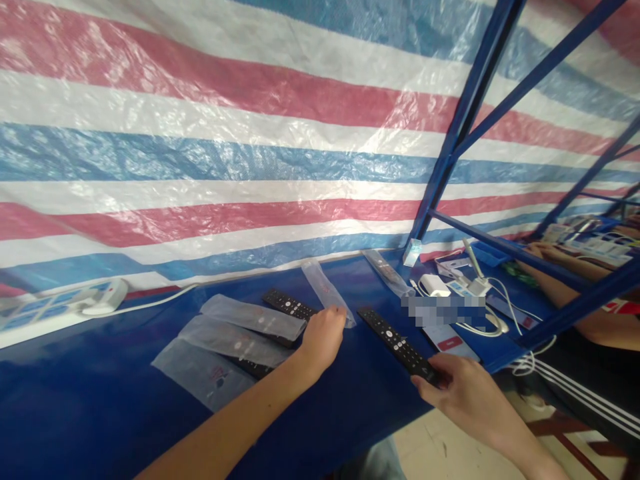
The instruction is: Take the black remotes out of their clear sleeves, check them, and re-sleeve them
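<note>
My right hand (457, 387) holds the lower end of a black remote control (395, 340), its buttons facing up, over the blue table. My left hand (325, 333) is closed at the lower end of a clear plastic sleeve (320, 283) that lies toward the back of the table. Beside and partly behind that hand is another black remote (287, 303). To its left, several frosted plastic sleeves (240, 343) overlap, with parts of dark remotes showing at their edges. One more sleeve (387, 272) lies near the back, left of a small white box (413, 253).
A white power strip (65, 310) with a cable lies at the left. Right of the blue metal frame post (447, 157) are a white charger (434, 285), cables and a phone (450, 341). Another person's arms (570, 280) reach in at the right. Striped sheeting (225, 133) hangs behind.
</note>
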`<state>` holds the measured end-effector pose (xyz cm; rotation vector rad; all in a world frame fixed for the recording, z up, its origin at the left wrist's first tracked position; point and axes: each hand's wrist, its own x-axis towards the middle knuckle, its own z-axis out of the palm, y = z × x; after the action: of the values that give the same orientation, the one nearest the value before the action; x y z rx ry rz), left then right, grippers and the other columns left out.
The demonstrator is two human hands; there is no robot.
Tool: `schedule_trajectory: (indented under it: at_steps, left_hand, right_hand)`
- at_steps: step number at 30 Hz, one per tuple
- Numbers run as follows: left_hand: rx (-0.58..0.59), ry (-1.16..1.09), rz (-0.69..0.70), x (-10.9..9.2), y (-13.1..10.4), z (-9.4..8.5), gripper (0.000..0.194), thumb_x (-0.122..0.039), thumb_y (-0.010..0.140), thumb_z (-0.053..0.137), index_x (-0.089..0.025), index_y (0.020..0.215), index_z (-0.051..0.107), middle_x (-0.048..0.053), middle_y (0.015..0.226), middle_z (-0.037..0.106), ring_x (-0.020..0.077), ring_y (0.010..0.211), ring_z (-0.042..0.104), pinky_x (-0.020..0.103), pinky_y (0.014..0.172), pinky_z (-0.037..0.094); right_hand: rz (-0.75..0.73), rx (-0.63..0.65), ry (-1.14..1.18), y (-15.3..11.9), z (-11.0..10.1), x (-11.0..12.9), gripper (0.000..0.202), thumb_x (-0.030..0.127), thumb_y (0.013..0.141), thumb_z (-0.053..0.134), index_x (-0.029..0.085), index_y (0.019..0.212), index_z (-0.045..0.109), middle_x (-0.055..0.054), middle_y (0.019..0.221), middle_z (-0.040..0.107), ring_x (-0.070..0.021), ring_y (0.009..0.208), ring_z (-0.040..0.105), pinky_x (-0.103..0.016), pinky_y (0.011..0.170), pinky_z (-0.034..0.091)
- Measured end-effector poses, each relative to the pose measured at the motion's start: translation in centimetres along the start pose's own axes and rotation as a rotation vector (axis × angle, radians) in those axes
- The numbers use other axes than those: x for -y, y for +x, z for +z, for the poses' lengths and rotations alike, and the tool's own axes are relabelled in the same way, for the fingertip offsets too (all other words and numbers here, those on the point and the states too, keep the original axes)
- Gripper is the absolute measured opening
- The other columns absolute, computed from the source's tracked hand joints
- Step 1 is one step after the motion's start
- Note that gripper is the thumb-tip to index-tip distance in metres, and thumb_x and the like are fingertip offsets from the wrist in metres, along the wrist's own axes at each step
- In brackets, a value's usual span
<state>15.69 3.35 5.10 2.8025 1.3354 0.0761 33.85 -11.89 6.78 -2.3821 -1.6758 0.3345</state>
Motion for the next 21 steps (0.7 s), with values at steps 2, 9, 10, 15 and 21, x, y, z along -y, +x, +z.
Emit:
schedule_trajectory:
  at_steps: [2, 9, 10, 15, 21]
  left_hand:
    - [0.003, -0.002, -0.001, 0.0, 0.1, 0.2, 0.027, -0.008, 0.091, 0.035, -0.014, 0.099, 0.061, 0.012, 0.092, 0.066, 0.0244, 0.087, 0.067, 0.036, 0.075, 0.053]
    - [-0.005, -0.004, 0.058, -0.2, 0.1, 0.4, 0.028, -0.007, 0.090, 0.036, -0.014, 0.099, 0.061, 0.012, 0.092, 0.065, 0.0244, 0.088, 0.067, 0.037, 0.077, 0.053]
    - [-0.003, -0.005, 0.065, -0.2, 0.0, 0.4, 0.027, -0.006, 0.089, 0.037, -0.014, 0.099, 0.061, 0.011, 0.092, 0.064, 0.0241, 0.089, 0.066, 0.036, 0.078, 0.053]
    - [0.022, -0.007, 0.125, -0.3, -0.3, 0.3, 0.028, -0.005, 0.089, 0.037, -0.014, 0.100, 0.061, 0.010, 0.095, 0.063, 0.0221, 0.088, 0.065, 0.035, 0.079, 0.052]
    - [0.033, 0.036, 0.135, -0.4, -0.4, 0.1, 0.030, -0.004, 0.090, 0.034, -0.012, 0.103, 0.061, 0.012, 0.098, 0.063, 0.0234, 0.095, 0.063, 0.036, 0.080, 0.052]
  right_hand:
    - [-0.035, 0.012, 0.037, -1.5, -0.2, -0.2, 0.033, 0.050, 0.073, 0.052, 0.022, 0.056, 0.054, -0.001, 0.056, 0.061, -0.0152, 0.053, 0.054, -0.026, 0.051, 0.032]
    - [-0.079, -0.003, 0.039, -2.4, 0.8, 0.7, 0.026, 0.045, 0.072, 0.054, 0.022, 0.058, 0.057, -0.002, 0.060, 0.063, -0.0159, 0.056, 0.056, -0.027, 0.054, 0.034]
    - [-0.077, 0.001, 0.037, -2.3, 1.0, 0.8, 0.026, 0.044, 0.072, 0.054, 0.022, 0.058, 0.057, -0.002, 0.061, 0.064, -0.0160, 0.056, 0.056, -0.027, 0.054, 0.034]
    - [-0.101, -0.007, 0.054, -1.7, 2.2, 1.0, 0.024, 0.043, 0.072, 0.056, 0.022, 0.061, 0.058, -0.002, 0.064, 0.064, -0.0165, 0.059, 0.058, -0.027, 0.057, 0.035]
    - [-0.111, -0.055, 0.044, -1.2, 3.0, 1.2, 0.025, 0.041, 0.074, 0.056, 0.022, 0.058, 0.054, -0.002, 0.063, 0.062, -0.0149, 0.057, 0.056, -0.026, 0.053, 0.032]
